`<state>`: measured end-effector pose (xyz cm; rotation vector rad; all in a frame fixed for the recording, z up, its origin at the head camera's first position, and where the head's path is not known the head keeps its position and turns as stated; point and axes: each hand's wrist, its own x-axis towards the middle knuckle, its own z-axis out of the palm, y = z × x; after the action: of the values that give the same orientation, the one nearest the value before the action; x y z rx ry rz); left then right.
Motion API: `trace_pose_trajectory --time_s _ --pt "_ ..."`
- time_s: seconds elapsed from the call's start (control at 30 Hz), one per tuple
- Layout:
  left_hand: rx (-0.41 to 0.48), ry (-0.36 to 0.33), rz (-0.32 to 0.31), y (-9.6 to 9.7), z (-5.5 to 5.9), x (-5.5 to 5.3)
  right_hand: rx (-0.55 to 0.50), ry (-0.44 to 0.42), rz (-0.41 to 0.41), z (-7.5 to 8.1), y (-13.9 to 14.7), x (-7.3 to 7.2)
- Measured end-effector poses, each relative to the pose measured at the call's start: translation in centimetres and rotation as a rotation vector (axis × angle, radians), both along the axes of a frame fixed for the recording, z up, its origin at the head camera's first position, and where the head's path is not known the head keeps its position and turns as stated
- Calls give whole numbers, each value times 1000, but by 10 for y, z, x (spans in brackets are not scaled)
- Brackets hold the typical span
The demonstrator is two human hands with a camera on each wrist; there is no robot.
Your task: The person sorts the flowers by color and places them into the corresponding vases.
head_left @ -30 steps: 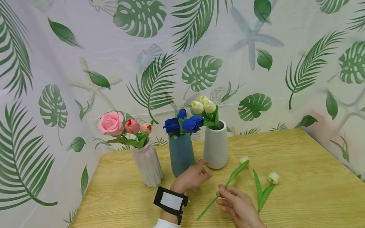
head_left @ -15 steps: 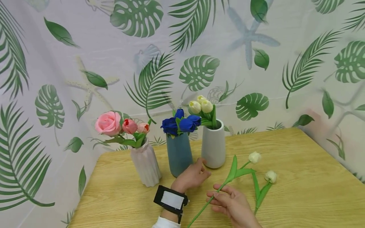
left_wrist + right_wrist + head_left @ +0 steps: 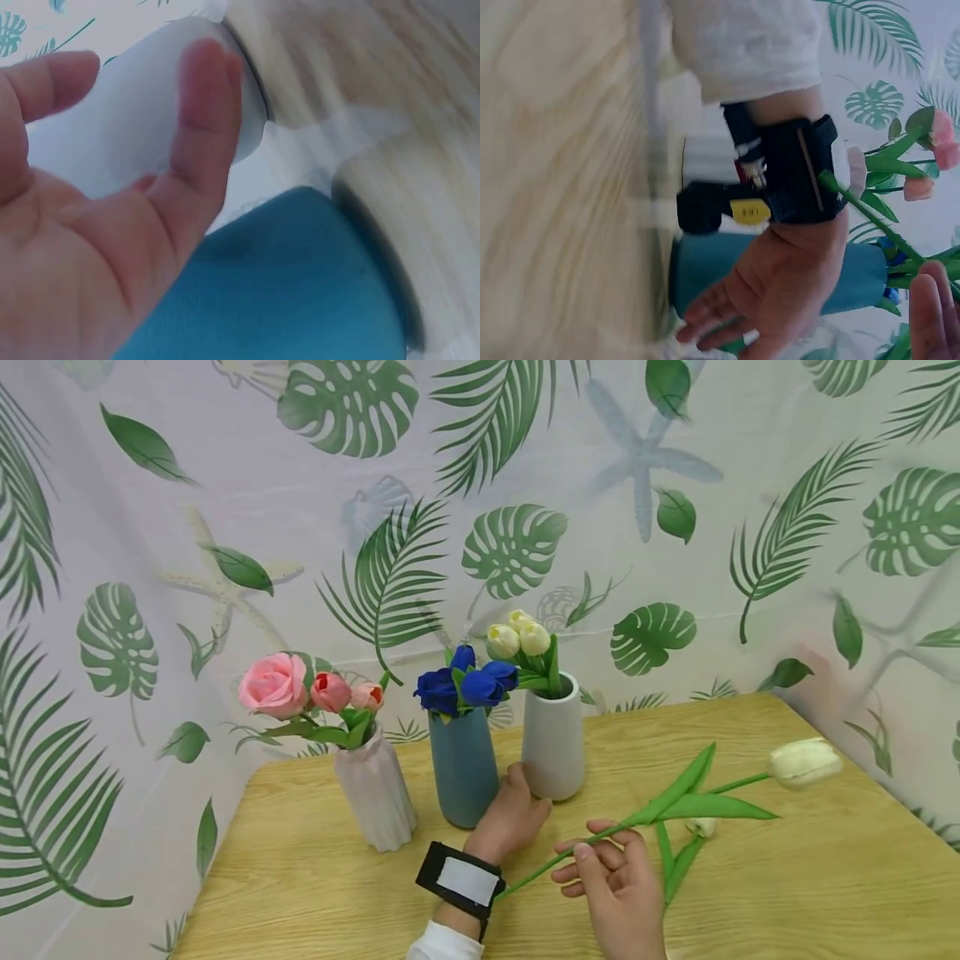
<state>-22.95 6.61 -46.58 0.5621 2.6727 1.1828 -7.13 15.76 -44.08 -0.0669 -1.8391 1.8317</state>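
My right hand (image 3: 618,881) pinches the green stem of a white tulip (image 3: 806,763) between thumb and fingers. The bloom points right, and the stem's lower end reaches left to the strap on my left wrist. My left hand (image 3: 513,814) is low at the gap between the white vase (image 3: 553,743) and the blue vase (image 3: 463,768). In the left wrist view its thumb and a finger are apart in front of the white vase (image 3: 142,112); contact is unclear. Another white tulip (image 3: 678,864) lies on the table, partly hidden by the held one's leaves.
White tulips (image 3: 525,635) stand in the white vase, and blue flowers (image 3: 468,681) fill the blue one. At the left, a pale ribbed vase (image 3: 377,797) holds a pink rose (image 3: 273,685) and pink tulips. A leaf-print cloth (image 3: 480,468) hangs behind the wooden table (image 3: 300,893).
The held tulip has swung clockwise, its bloom moving right and closer, its stem end leftward. My right hand has turned with it. The left hand has shifted only slightly by the vases.
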Motion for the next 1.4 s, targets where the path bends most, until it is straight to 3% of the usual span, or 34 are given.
trace_pose_trajectory --time_s 0.2,0.27,0.33,0.43,0.57,0.67,0.83,0.97,1.2,1.4 --pt "65 28 74 6 -4 -2 295 448 -40 -11 3 -7" --pt "98 48 84 9 -5 -3 352 609 -34 -13 8 -14" --pt "136 63 97 11 -6 -5 385 717 -19 -12 13 -19" --pt "174 67 118 16 -6 -10 395 706 5 -4 19 -19" --pt "183 98 128 22 -6 -18 427 638 -36 15 23 -14" --pt "166 154 119 26 -7 -23 465 749 -97 29 27 -19" --pt "144 186 123 28 -9 -25 479 962 -169 39 44 -48" --pt "105 200 139 28 -10 -26 467 941 -207 44 58 -75" --pt "26 253 162 33 -12 -25 459 586 -175 45 68 -109" --pt "-5 253 166 31 -12 -27 480 581 -219 46 70 -143"
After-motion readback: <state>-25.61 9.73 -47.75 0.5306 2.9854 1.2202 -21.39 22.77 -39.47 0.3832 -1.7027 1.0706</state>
